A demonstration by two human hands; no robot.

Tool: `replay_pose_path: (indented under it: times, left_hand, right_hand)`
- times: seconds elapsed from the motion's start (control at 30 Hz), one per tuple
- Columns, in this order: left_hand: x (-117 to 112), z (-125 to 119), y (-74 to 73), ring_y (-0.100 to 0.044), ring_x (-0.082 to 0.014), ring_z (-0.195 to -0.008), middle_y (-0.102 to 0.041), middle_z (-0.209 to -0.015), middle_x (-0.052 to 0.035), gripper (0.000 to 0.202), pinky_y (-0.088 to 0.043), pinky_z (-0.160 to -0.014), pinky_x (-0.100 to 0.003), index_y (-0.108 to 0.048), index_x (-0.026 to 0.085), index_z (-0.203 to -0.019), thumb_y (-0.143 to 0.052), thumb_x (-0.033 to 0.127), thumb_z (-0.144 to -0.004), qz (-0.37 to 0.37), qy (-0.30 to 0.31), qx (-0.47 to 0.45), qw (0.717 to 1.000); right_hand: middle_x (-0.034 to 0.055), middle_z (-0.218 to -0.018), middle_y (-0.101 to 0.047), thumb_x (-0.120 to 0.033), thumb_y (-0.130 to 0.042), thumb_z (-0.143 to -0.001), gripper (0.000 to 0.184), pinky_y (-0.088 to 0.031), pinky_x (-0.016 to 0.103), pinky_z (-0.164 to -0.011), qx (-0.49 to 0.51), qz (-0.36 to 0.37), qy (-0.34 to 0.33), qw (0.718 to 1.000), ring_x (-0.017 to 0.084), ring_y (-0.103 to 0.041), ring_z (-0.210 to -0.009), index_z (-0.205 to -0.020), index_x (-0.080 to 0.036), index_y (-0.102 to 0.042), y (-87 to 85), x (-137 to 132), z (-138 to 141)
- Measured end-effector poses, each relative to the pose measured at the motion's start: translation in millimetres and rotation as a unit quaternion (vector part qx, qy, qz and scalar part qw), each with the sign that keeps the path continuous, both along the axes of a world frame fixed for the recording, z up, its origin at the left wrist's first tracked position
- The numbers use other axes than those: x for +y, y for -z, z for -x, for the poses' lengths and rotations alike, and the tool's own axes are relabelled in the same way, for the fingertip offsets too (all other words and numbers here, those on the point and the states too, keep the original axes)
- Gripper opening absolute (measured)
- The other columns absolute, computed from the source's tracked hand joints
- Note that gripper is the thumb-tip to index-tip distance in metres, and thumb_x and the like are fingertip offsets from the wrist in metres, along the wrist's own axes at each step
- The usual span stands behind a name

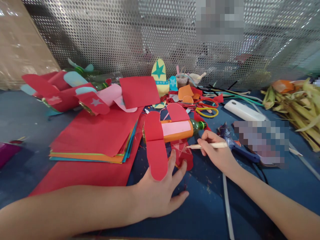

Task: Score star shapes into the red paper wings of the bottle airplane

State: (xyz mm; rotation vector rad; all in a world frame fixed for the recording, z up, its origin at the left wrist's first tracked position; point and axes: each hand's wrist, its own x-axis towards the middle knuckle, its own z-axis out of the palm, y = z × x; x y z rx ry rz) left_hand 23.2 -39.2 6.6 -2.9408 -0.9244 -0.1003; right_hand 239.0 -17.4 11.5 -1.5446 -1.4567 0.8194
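My left hand (pixel 160 191) lies flat on the blue table with its fingers spread, pressing a small red paper piece with a star drawn on it (pixel 183 151). My right hand (pixel 216 150) is closed on a pale wooden stick (pixel 207 145), whose tip touches the red piece. Just behind stands a bottle plane (pixel 175 130): a green bottle wrapped in orange and pink paper with red paper wings. One red wing (pixel 157 160) overlaps my left hand.
A stack of red and coloured paper sheets (pixel 100 136) lies at left, another red paper plane (pixel 67 93) behind it. Scissors (pixel 206 108), paper scraps, a white case (pixel 243 111), a blue glue gun (pixel 237 146) and dried leaves (pixel 292 103) lie at right. Perforated metal wall behind.
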Motion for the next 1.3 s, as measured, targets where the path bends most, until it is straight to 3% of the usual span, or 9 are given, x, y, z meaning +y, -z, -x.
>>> replay_pose_path:
  times: [0.13,0.3,0.43,0.7,0.93,1.3]
  left_hand:
    - [0.7,0.2,0.4,-0.047,-0.0438,-0.12,-0.039,-0.14,-0.0285,0.062,-0.047,-0.085,-0.055,-0.042,0.02,-0.141,-0.034,0.056,-0.092,-0.003,-0.001,0.001,1.0]
    - [1.0,-0.2,-0.1,-0.047,-0.0431,-0.12,-0.04,-0.139,-0.0273,0.062,-0.047,-0.086,-0.053,-0.041,0.019,-0.141,-0.035,0.056,-0.091,-0.005,-0.001,-0.001,1.0]
    - [0.8,-0.3,-1.4,-0.046,-0.0426,-0.121,-0.04,-0.14,-0.0262,0.062,-0.045,-0.088,-0.054,-0.041,0.02,-0.141,-0.037,0.056,-0.091,0.0,-0.003,0.003,1.0]
    - [1.3,0.2,0.1,-0.044,-0.0418,-0.122,-0.039,-0.142,-0.0233,0.062,-0.044,-0.09,-0.054,-0.041,0.021,-0.141,-0.036,0.057,-0.091,0.013,-0.006,-0.003,1.0]
    - [0.4,-0.8,0.0,-0.046,-0.0444,-0.12,-0.038,-0.14,-0.0274,0.063,-0.046,-0.086,-0.055,-0.041,0.02,-0.141,-0.036,0.056,-0.091,0.003,-0.005,-0.003,1.0]
    - [1.2,-0.1,0.0,-0.044,-0.0437,-0.122,-0.037,-0.142,-0.0257,0.063,-0.044,-0.089,-0.054,-0.038,0.021,-0.143,-0.036,0.057,-0.091,0.026,-0.01,0.0,1.0]
  right_hand:
    - [-0.0079,-0.042,-0.045,-0.027,-0.05,-0.082,0.023,-0.031,0.022,-0.043,0.009,0.005,-0.034,0.999,0.009,-0.041,-0.039,-0.062,-0.023,-0.04,0.1,0.5,0.8]
    - [-0.0076,-0.043,-0.045,-0.027,-0.05,-0.082,0.024,-0.032,0.022,-0.044,0.002,0.0,-0.007,1.0,0.009,-0.041,-0.039,-0.061,-0.023,-0.04,0.3,-0.8,0.3]
    - [-0.0078,-0.043,-0.046,-0.027,-0.05,-0.082,0.023,-0.032,0.022,-0.044,0.01,0.012,-0.037,0.999,0.009,-0.042,-0.04,-0.062,-0.023,-0.04,0.3,-1.5,0.7]
    - [-0.0078,-0.043,-0.046,-0.026,-0.05,-0.082,0.023,-0.032,0.021,-0.044,0.006,0.011,-0.037,0.999,0.009,-0.041,-0.04,-0.062,-0.023,-0.04,-0.6,-1.5,1.1]
    - [-0.0078,-0.043,-0.045,-0.027,-0.05,-0.082,0.023,-0.032,0.022,-0.043,0.006,0.006,-0.024,1.0,0.009,-0.041,-0.04,-0.061,-0.023,-0.04,-1.4,-0.7,1.8]
    - [-0.0078,-0.041,-0.044,-0.025,-0.05,-0.08,0.023,-0.031,0.022,-0.043,-0.002,0.004,-0.009,1.0,0.009,-0.04,-0.039,-0.06,-0.023,-0.039,-1.0,-1.0,0.2]
